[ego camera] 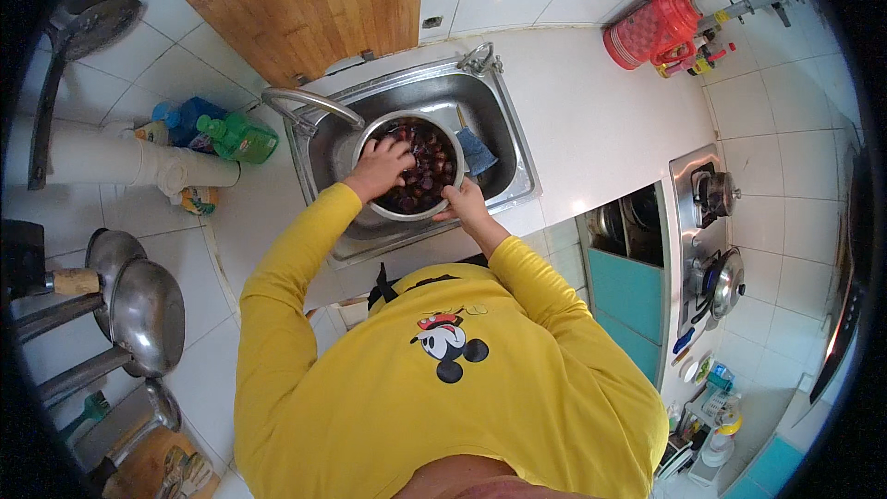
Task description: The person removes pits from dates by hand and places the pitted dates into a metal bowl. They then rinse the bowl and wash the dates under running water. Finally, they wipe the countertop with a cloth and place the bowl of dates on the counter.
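Note:
A round metal bowl [443, 211] sits inside the stainless steel sink [509, 104], below a curved faucet [315, 100]. Dark reddish-brown small fruits, perhaps red dates, fill it in what looks like water [423, 173]. My left hand [384, 165] reaches over the bowl's left side, fingers apart among the fruits; its fingertips are partly hidden. With thumb and fingers, my right hand [468, 208] grips the rim at the lower right. A blue cloth or scrubber [475, 151] lies in the sink just right of the bowl.
A wooden board [298, 7] stands behind the sink. Detergent bottles [239, 138] are at the left by a white pipe [187, 165]. Pans [149, 315] hang on the left wall. A red thermos [651, 31] stands at the back right; a gas stove [696, 235] is farther right.

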`<state>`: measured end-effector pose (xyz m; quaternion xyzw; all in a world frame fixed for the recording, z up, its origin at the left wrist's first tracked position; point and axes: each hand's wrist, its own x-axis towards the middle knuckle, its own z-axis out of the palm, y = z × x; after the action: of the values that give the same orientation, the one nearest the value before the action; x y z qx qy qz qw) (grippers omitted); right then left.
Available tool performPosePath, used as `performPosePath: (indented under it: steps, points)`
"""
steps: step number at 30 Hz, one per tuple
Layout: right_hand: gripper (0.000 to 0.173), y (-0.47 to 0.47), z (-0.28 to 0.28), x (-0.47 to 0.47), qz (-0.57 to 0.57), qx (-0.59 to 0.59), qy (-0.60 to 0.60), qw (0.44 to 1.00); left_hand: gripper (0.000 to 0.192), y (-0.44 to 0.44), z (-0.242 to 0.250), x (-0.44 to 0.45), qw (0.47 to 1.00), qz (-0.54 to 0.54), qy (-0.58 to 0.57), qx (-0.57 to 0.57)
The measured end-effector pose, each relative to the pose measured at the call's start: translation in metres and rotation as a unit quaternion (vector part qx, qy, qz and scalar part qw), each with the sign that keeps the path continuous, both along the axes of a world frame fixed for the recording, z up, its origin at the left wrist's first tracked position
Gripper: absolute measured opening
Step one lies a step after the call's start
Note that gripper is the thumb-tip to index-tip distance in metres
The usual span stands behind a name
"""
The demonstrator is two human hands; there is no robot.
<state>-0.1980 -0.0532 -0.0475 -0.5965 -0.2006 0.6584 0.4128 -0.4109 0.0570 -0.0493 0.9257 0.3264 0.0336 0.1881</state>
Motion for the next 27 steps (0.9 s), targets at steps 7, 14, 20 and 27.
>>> performPosePath:
  steps: [7,14,20,27]
  points:
    - [0.033,0.011,0.005,-0.005,0.056,-0.003,0.002,0.998,0.057,-0.012,0.005,0.050,0.966,0.163,-0.153,-0.128]
    - [0.030,0.005,0.008,-0.001,0.025,0.021,0.014,0.999,0.049,-0.011,0.008,0.000,0.994,-0.020,0.033,0.102]
    - [0.032,0.009,0.010,-0.003,0.036,0.013,0.004,0.999,0.055,-0.006,-0.005,0.038,0.991,0.131,-0.012,-0.007]
    - [0.033,0.005,0.004,0.003,0.021,0.008,0.036,0.999,0.062,-0.014,0.013,0.012,0.993,-0.101,0.048,0.025]
